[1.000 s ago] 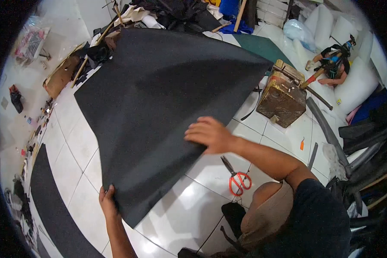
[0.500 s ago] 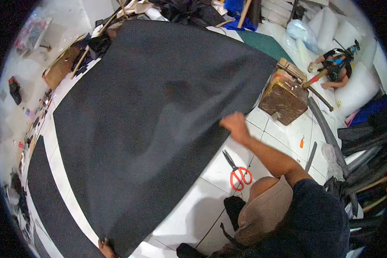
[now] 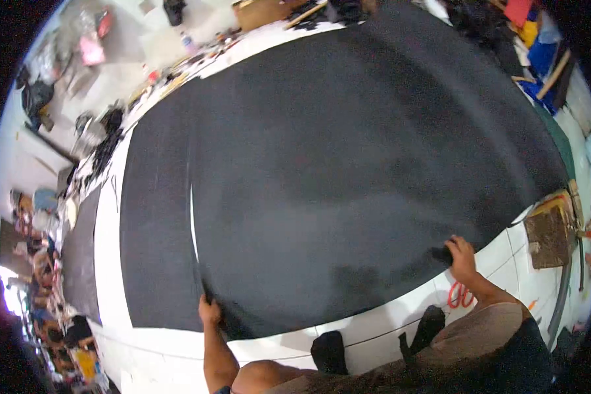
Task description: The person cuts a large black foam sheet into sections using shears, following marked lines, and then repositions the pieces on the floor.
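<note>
A large black sheet [image 3: 348, 151], seemingly fabric, spreads over the white tiled floor in front of me. My left hand [image 3: 209, 309] is closed on its near left corner, where the edge is slightly lifted. My right hand [image 3: 463, 258] has its fingers curled on the sheet near its front edge, with a dark fold or shadow beside the fingertips. A second black strip [image 3: 157, 217] lies along the left side, a narrow white gap partly separating it from the sheet. Red-handled scissors [image 3: 460, 297] rest on the tiles by my right forearm, their blades hidden.
A worn brown block [image 3: 549, 238] stands at the sheet's right corner, with tools on it. Another dark piece [image 3: 81, 259] lies far left. Scraps and tools line the far edge. Several people [image 3: 43, 262] sit at the far left.
The view has swung left. My left hand has brought the sheet's corner against the black strip, narrowing the white gap. My right hand has come down onto the sheet.
</note>
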### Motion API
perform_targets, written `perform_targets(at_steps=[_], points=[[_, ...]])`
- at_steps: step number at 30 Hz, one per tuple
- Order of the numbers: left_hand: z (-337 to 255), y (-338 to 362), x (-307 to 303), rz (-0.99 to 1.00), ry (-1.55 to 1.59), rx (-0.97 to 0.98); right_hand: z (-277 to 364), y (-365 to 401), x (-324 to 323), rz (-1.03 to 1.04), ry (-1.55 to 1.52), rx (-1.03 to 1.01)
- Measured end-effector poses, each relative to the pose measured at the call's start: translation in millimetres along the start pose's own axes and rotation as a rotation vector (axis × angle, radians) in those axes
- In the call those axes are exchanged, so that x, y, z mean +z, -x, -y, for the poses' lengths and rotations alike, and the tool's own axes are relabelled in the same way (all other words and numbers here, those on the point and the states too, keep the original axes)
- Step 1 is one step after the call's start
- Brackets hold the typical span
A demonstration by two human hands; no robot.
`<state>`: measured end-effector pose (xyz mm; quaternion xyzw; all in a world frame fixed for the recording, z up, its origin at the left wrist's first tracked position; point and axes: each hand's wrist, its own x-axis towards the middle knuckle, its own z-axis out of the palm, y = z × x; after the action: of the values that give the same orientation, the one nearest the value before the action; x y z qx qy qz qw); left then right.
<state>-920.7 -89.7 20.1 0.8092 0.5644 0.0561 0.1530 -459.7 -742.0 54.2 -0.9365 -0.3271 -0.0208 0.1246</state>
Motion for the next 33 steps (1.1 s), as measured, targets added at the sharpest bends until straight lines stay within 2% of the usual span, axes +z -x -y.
perform_targets(at_steps=[2,6,8,11,14,15,16,18,20,21,22,24,26,30,33], points=[[-0.4,-8.6,3.9,0.105,0.104,-0.017,-6.5,8.0,3.4,0.100,0.094,0.112],[-26.6,-18.3,6.7,0.007,0.174,0.086,-11.6,-1.7,5.2,0.255,0.099,0.262],[-31.6,-30.7,13.0,-0.037,0.171,0.125,-12.9,-5.2,5.1,0.289,0.108,0.252],[-58.3,-32.8,5.3,-0.004,0.148,0.077,-17.5,-16.1,2.2,0.342,0.171,0.234],[-45.5,-39.5,21.1,-0.036,0.150,0.128,-26.2,-14.1,8.1,0.333,0.212,0.224],[-47.4,-40.2,16.2,0.043,0.181,0.092,-34.3,-13.7,13.0,0.301,0.201,0.204],[-39.2,-44.0,19.9,0.041,0.184,0.116,-37.3,-13.0,15.3,0.272,0.189,0.183],[-18.9,-46.7,23.0,0.038,0.186,0.151,-41.0,-8.8,2.4,0.349,0.122,0.159],[-21.0,-36.0,0.2,-0.161,0.070,0.174,-30.6,-13.2,-9.1,0.406,0.025,0.160],[-11.2,-34.4,-3.0,-0.305,-0.113,0.119,-40.6,-10.9,-6.2,0.413,0.017,0.115],[-13.9,-28.0,-14.8,-0.305,-0.168,-0.013,-41.3,-10.8,-6.9,0.441,0.011,0.136],[17.8,-26.4,-9.8,-0.352,-0.326,-0.003,-40.0,-9.5,-14.2,0.462,-0.020,0.079],[59.6,-34.9,-6.5,-0.129,-0.116,-0.008,-42.5,-11.1,-16.8,0.525,-0.024,0.116],[47.9,-26.2,-12.1,-0.152,-0.126,-0.016,-33.8,-14.7,-21.7,0.596,0.005,0.183],[33.6,-24.7,-26.5,-0.128,-0.176,0.012,-36.3,-12.9,-22.6,0.585,-0.009,0.153]])
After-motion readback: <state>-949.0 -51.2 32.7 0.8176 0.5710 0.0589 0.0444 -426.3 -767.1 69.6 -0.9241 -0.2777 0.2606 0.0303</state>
